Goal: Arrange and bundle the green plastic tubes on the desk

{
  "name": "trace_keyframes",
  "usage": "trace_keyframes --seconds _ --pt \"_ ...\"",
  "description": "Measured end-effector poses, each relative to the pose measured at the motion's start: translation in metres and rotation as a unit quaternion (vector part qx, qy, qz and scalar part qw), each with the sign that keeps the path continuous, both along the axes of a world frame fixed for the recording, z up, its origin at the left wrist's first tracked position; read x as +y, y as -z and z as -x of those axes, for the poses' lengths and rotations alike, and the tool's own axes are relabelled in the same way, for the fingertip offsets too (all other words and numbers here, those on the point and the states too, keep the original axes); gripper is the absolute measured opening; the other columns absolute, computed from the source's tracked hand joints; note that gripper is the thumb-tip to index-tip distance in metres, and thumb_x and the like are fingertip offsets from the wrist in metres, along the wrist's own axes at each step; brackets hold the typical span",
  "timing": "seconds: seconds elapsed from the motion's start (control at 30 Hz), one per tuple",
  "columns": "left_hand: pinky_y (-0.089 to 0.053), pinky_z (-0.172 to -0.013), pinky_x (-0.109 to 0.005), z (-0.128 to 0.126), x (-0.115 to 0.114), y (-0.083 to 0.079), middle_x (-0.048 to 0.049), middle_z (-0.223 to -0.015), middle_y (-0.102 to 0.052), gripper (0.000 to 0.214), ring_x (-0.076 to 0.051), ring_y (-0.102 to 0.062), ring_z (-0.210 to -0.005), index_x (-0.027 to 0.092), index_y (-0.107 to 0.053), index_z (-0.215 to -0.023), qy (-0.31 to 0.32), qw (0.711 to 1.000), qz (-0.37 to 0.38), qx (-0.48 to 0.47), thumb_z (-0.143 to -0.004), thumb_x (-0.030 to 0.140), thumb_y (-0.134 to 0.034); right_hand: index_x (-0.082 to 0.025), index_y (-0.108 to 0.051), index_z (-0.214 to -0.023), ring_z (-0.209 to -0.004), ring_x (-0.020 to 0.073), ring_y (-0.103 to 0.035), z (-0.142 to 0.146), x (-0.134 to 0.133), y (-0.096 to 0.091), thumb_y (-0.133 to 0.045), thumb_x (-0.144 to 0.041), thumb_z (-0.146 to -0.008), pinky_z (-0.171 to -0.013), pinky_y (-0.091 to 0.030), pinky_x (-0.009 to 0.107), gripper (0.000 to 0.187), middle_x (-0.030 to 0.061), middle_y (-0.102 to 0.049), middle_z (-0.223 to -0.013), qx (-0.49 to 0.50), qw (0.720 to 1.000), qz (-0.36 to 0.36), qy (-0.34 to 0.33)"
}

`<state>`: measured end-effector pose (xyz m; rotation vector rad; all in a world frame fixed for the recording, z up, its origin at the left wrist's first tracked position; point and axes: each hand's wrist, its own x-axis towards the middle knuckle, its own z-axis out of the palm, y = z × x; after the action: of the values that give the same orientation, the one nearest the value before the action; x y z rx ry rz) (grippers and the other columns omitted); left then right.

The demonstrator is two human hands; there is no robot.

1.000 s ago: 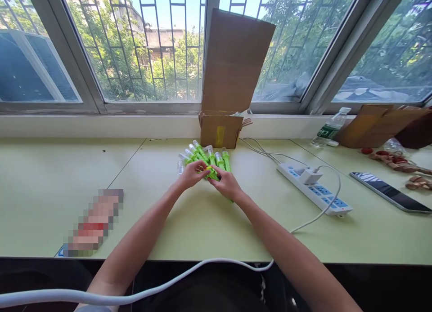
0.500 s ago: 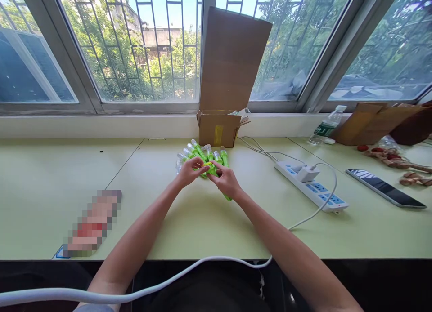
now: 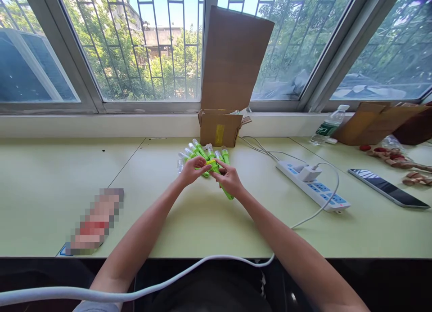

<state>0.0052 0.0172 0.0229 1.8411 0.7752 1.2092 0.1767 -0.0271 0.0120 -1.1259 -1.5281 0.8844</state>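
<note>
Several bright green tubes with clear ends (image 3: 197,145) lie fanned out on the pale green table, just beyond my hands. My left hand (image 3: 193,171) is closed in a pinch at the left end of a small yellow strip (image 3: 211,162). My right hand (image 3: 231,179) is closed around a green tube (image 3: 228,194), whose lower end sticks out below the palm. The strip lies across the upper part of this tube, between the two hands. Fingers cover part of both, so whether the strip circles the tube cannot be made out.
Behind the tubes stands an open cardboard box (image 3: 209,134) against the window sill. To the right are a white power strip (image 3: 313,186) with cables, a phone (image 3: 388,188), a water bottle (image 3: 329,125) and another cardboard box (image 3: 362,123). A blurred-out packet (image 3: 96,222) lies left.
My right fingers have shifted slightly on the green tube, and more of the yellow strip shows between my hands. The whole view has moved a little; the other things stay in place.
</note>
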Motion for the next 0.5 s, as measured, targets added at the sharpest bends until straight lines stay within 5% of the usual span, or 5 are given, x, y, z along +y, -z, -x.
trace_keyframes --seconds 0.5 --pt "-0.050 -0.066 -0.027 -0.0002 0.0003 0.0051 -0.0032 -0.074 -0.071 0.035 -0.015 -0.066 -0.069 0.017 -0.057 -0.083 0.016 1.000 0.023 -0.009 -0.074 0.048 -0.070 -0.011 -0.046 -0.139 -0.040 0.0092 -0.044 -0.0012 0.0014 0.0002 -0.074 -0.049 -0.067 -0.036 -0.041 0.024 0.086 -0.0056 -0.056 -0.053 0.085 0.996 0.023 -0.028"
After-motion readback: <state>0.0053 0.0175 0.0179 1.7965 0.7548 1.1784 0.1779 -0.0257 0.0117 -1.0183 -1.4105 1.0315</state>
